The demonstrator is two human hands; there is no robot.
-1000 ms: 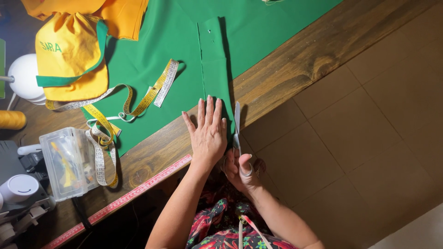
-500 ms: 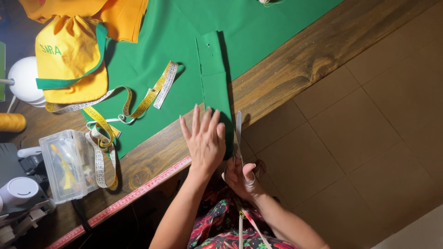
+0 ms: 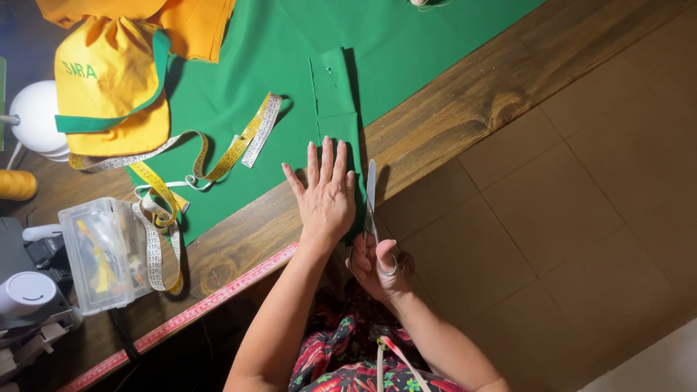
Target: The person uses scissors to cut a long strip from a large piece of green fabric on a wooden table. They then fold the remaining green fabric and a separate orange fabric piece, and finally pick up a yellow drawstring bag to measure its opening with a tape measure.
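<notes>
Green fabric strip (image 3: 338, 116) is pressed flat by the left hand (image 3: 328, 196); scissors (image 3: 372, 196), gripped in the right hand (image 3: 381, 265), are pointed lengthwise along its edge.

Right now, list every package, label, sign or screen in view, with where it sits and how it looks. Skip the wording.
Clear plastic box: left on the wooden table, rectangular, small coloured items inside.
Yellow cloth piece: upper left, green band, green stitched lettering.
Measuring tape: looped between box and green fabric, yellow and white, printed marks.
No signs or screens.
</notes>
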